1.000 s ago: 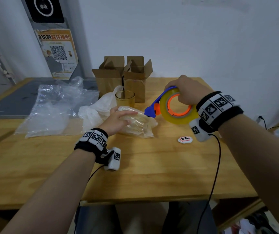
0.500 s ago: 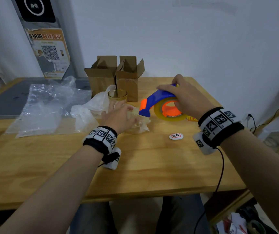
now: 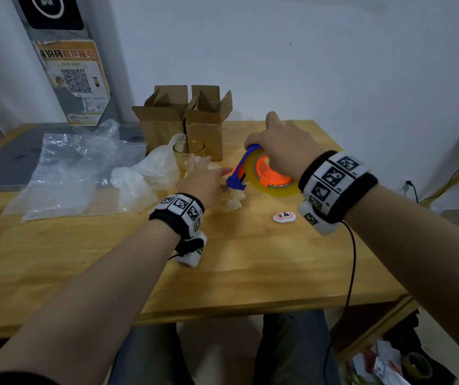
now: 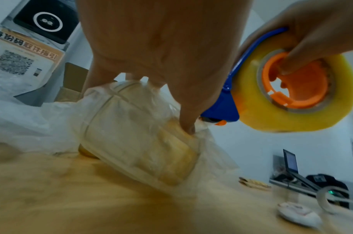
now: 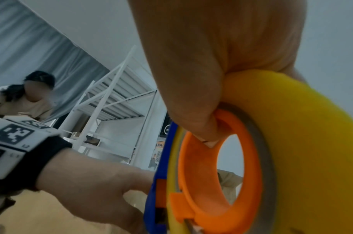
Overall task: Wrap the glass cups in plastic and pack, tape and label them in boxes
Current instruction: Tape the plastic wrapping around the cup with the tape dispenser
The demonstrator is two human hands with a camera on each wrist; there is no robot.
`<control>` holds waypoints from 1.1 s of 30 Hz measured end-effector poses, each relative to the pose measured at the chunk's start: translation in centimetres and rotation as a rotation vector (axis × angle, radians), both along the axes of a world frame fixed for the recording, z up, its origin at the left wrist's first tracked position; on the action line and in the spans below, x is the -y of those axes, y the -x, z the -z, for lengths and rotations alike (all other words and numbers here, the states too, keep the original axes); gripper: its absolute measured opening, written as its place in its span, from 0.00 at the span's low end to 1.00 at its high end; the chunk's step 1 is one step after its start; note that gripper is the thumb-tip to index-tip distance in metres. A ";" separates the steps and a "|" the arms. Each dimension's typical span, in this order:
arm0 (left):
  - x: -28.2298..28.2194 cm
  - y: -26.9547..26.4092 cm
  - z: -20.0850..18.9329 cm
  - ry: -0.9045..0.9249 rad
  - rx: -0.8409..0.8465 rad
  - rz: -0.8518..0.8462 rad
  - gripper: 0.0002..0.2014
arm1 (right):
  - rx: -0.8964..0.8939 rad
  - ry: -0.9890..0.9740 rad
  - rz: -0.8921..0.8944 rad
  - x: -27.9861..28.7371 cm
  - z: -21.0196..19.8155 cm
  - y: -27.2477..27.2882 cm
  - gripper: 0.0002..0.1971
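Note:
A glass cup wrapped in clear plastic (image 4: pixel 135 142) lies on its side on the wooden table (image 3: pixel 250 273). My left hand (image 3: pixel 206 179) rests on top of it with fingers stretched out, and the thumb tip presses its near end. My right hand (image 3: pixel 281 145) grips a tape dispenser (image 3: pixel 261 176) with a yellow roll, an orange core and a blue cutter arm. The thumb hooks into the orange core (image 5: pixel 221 158). The blue cutter end (image 4: pixel 221 110) hovers right beside my left thumb at the wrapped cup. A bare glass cup (image 3: pixel 188 151) stands upright just behind.
Two open cardboard boxes (image 3: pixel 164 120) (image 3: pixel 206 126) stand at the back of the table. Crumpled plastic sheets (image 3: pixel 78 173) lie to the left. A small white label (image 3: pixel 284 216) lies to the right of the wrapped cup. A black cable (image 3: pixel 353 259) hangs from my right wrist.
My right hand has tipped the tape dispenser from upright to flatter, keeping its cutter by the wrapped cup. My left hand's fingers have uncurled and now lie straighter over the cup.

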State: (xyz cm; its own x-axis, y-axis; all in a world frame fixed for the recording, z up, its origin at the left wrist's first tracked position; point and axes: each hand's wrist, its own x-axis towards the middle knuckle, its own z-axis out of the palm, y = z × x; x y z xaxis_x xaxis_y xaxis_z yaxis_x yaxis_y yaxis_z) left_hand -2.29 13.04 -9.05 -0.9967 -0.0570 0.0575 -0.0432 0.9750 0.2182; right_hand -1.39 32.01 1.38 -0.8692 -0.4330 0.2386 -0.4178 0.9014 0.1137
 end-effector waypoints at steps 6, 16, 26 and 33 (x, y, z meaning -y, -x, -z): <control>-1.0 -0.4 -0.1 0.148 0.037 -0.004 0.30 | 0.008 -0.091 0.074 1.7 -0.8 -0.5 0.25; -2.5 -1.2 -1.4 0.127 0.081 -0.036 0.26 | -0.055 -0.251 0.061 4.0 -2.1 -0.3 0.19; -2.1 -1.0 -1.5 0.088 0.135 -0.034 0.19 | -0.057 -0.331 0.040 5.8 -2.3 0.3 0.18; -1.5 -1.1 -1.0 0.054 0.130 -0.063 0.17 | -0.037 -0.303 0.054 6.2 -2.2 1.0 0.21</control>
State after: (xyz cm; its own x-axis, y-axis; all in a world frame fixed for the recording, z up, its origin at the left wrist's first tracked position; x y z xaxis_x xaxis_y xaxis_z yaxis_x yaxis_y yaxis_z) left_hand -1.19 14.49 -8.03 -0.9905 -0.1197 -0.0675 -0.1288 0.9797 0.1536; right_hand -2.35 25.85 3.62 -0.8862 -0.4426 0.1371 -0.3609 0.8449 0.3949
